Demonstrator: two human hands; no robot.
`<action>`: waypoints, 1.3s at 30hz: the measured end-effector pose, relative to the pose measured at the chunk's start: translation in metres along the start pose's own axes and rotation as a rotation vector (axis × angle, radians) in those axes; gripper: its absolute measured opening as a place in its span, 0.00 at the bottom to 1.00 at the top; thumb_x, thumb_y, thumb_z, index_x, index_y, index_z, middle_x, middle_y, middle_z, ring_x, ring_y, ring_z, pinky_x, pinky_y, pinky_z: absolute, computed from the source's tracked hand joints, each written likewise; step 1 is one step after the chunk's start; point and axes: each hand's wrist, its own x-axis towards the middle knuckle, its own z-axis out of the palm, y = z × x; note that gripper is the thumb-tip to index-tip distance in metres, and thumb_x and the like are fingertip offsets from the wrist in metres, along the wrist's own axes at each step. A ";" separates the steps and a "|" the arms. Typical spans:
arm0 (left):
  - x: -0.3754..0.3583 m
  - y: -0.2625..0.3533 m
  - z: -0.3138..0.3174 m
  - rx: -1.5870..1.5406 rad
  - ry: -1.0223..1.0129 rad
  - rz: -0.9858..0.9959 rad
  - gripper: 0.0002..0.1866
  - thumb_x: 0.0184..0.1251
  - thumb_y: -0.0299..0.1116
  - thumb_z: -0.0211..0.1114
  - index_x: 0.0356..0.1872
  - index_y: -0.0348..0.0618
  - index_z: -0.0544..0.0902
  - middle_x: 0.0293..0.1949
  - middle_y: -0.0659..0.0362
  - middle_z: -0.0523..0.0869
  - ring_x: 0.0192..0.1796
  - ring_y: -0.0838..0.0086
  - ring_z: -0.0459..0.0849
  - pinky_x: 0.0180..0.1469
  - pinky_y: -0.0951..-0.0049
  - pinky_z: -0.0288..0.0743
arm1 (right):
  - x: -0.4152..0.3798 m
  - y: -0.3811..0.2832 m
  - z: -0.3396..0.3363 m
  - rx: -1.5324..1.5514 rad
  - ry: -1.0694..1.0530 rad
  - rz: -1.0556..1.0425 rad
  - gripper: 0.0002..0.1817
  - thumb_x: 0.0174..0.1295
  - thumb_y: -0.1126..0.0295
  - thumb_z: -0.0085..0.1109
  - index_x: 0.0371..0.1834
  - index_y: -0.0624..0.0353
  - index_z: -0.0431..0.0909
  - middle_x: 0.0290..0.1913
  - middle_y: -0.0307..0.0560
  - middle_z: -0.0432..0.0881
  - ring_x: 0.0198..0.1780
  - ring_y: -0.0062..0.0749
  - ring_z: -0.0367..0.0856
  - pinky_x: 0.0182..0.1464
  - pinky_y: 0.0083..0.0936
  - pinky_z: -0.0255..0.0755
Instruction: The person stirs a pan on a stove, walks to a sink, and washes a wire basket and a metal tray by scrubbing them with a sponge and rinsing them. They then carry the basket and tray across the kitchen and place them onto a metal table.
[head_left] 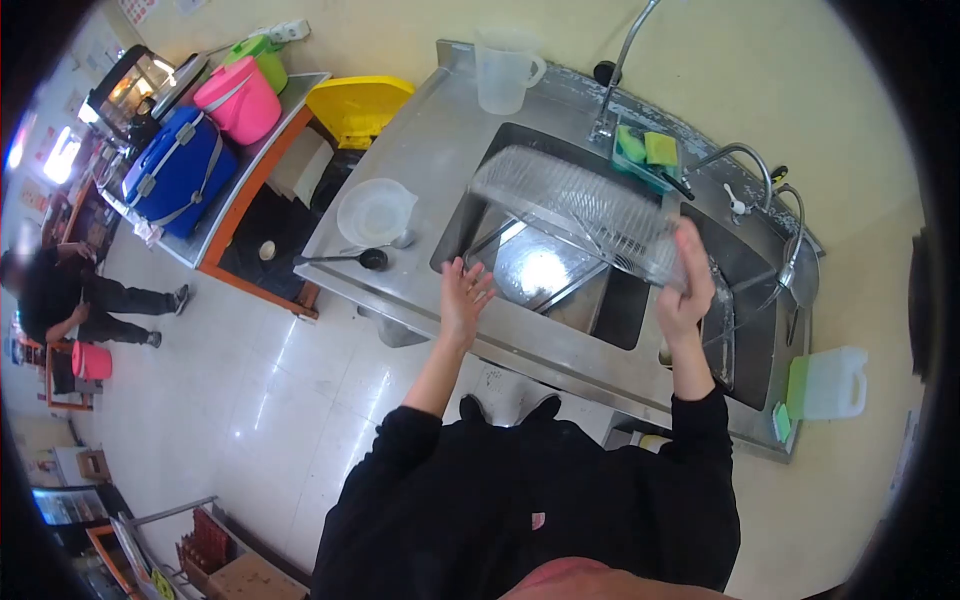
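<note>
A clear ribbed tray or rack, blurred by motion, is tilted above the left sink basin. My right hand grips its right end. At the left rim of that basin, my left hand holds nothing and its fingers are spread, apart from the tray. Inside the left basin lies a flat metal tray with light glaring off it. The right basin holds metal items beside my right hand.
On the counter stand a clear jug, a white bowl and a black ladle. Sponges sit by the faucet. A jerrycan is at right. A person stands far left.
</note>
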 end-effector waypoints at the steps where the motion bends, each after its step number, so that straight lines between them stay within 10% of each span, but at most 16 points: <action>1: -0.013 0.007 0.008 -0.111 -0.030 -0.008 0.44 0.61 0.59 0.50 0.67 0.40 0.43 0.59 0.46 0.65 0.58 0.59 0.69 0.58 0.59 0.64 | -0.006 -0.009 -0.003 0.019 -0.069 0.002 0.26 0.48 0.84 0.51 0.54 0.62 0.67 0.49 0.64 0.73 0.50 0.52 0.75 0.51 0.34 0.69; 6: -0.058 0.060 0.045 -0.364 -0.078 -0.302 0.41 0.60 0.59 0.50 0.61 0.30 0.57 0.53 0.45 0.72 0.54 0.58 0.72 0.60 0.59 0.63 | -0.055 -0.030 -0.008 0.115 -0.206 -0.107 0.20 0.50 0.75 0.58 0.49 0.58 0.70 0.48 0.67 0.73 0.47 0.59 0.76 0.47 0.39 0.73; 10: -0.038 0.053 -0.002 -0.293 -0.050 -0.248 0.17 0.66 0.37 0.51 0.46 0.30 0.73 0.41 0.50 0.80 0.45 0.69 0.79 0.53 0.69 0.73 | -0.049 -0.036 -0.014 0.261 -0.268 -0.156 0.21 0.50 0.69 0.60 0.49 0.56 0.70 0.47 0.68 0.73 0.46 0.61 0.76 0.45 0.41 0.74; 12: -0.038 0.057 -0.015 -0.478 -0.209 -0.390 0.13 0.66 0.33 0.52 0.42 0.32 0.74 0.37 0.53 0.81 0.41 0.72 0.80 0.49 0.72 0.75 | -0.045 -0.020 -0.015 0.612 -0.279 0.062 0.26 0.53 0.59 0.60 0.51 0.64 0.67 0.50 0.65 0.71 0.53 0.55 0.71 0.55 0.42 0.66; 15: -0.036 0.068 -0.018 -0.460 -0.178 -0.362 0.09 0.66 0.32 0.53 0.38 0.35 0.75 0.32 0.58 0.81 0.36 0.75 0.81 0.45 0.76 0.77 | -0.064 0.053 0.022 0.680 0.414 0.498 0.29 0.61 0.49 0.46 0.48 0.68 0.67 0.52 0.54 0.69 0.52 0.41 0.71 0.55 0.32 0.64; 19: -0.042 0.085 0.025 -0.105 0.010 -0.066 0.18 0.65 0.36 0.54 0.49 0.33 0.70 0.41 0.56 0.79 0.43 0.73 0.79 0.48 0.74 0.73 | -0.136 0.214 0.105 0.199 -0.218 1.038 0.23 0.61 0.59 0.49 0.51 0.68 0.65 0.53 0.60 0.69 0.53 0.45 0.71 0.55 0.34 0.65; 24: -0.038 0.105 0.042 0.116 -0.009 0.148 0.28 0.64 0.37 0.56 0.59 0.30 0.61 0.54 0.48 0.72 0.52 0.68 0.75 0.56 0.71 0.68 | -0.212 0.260 0.188 -0.523 -0.899 0.990 0.31 0.53 0.60 0.58 0.57 0.66 0.61 0.53 0.68 0.69 0.55 0.52 0.70 0.58 0.40 0.62; 27: -0.049 0.121 0.060 0.266 -0.034 0.242 0.32 0.59 0.35 0.60 0.61 0.29 0.59 0.55 0.47 0.70 0.52 0.66 0.75 0.57 0.72 0.67 | -0.208 0.272 0.189 -0.420 -0.899 1.099 0.26 0.53 0.59 0.58 0.50 0.66 0.67 0.46 0.66 0.74 0.49 0.51 0.75 0.52 0.40 0.67; 31: -0.061 0.140 0.083 0.449 -0.171 0.306 0.36 0.55 0.29 0.62 0.63 0.27 0.55 0.53 0.46 0.73 0.39 0.74 0.81 0.39 0.82 0.74 | -0.199 0.273 0.167 -0.144 -0.782 0.728 0.15 0.56 0.65 0.52 0.43 0.63 0.72 0.40 0.63 0.77 0.44 0.58 0.75 0.46 0.44 0.68; 33: -0.070 0.151 0.105 0.440 -0.203 0.321 0.36 0.54 0.23 0.59 0.63 0.27 0.53 0.42 0.49 0.80 0.23 0.81 0.80 0.23 0.87 0.70 | -0.166 0.246 0.150 -0.012 -0.685 0.789 0.11 0.55 0.69 0.51 0.38 0.63 0.70 0.35 0.64 0.76 0.43 0.60 0.73 0.46 0.47 0.66; 39: -0.077 0.195 0.138 0.898 -0.366 0.293 0.33 0.60 0.22 0.54 0.65 0.30 0.50 0.25 0.50 0.81 0.13 0.75 0.76 0.18 0.81 0.71 | -0.106 0.184 0.084 -0.099 -0.543 0.523 0.06 0.51 0.76 0.50 0.31 0.63 0.66 0.31 0.61 0.75 0.35 0.60 0.74 0.37 0.49 0.68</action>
